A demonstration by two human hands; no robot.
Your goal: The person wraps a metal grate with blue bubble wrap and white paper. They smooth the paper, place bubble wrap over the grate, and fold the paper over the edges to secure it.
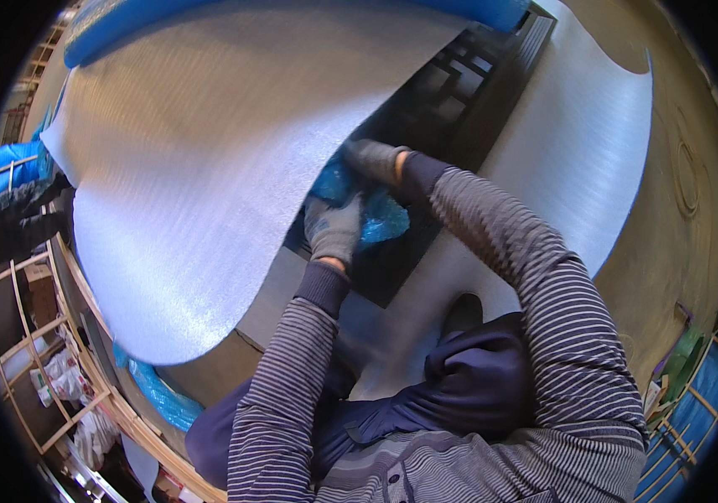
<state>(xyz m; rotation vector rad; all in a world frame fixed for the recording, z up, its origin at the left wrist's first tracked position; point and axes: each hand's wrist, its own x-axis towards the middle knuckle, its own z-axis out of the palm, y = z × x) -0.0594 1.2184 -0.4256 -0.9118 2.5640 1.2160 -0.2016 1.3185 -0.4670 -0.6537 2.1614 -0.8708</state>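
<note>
My left hand (334, 228), in a grey work glove, is closed on a crumpled piece of blue plastic film (386, 218). Just beyond it, my right hand (373, 161), gloved alike and slightly blurred, grips the same bunched film by the edge of the foam sheet; its fingertips are partly hidden. Under both hands lies a dark panel (480, 105) with a raised lattice pattern and a ridged border. A large white foam sheet (199, 184) curls up over the panel's left part. More white foam sheet (581, 126) spreads beneath the panel and to its right.
A blue plastic-wrapped roll (137, 25) lies along the far edge. Wooden slatted frames (40, 335) and white plastic bags (65, 377) stand at the left. Blue film (162, 394) lies near my left knee. At the right are a green reel-like object (684, 356) and a coiled cord (687, 180).
</note>
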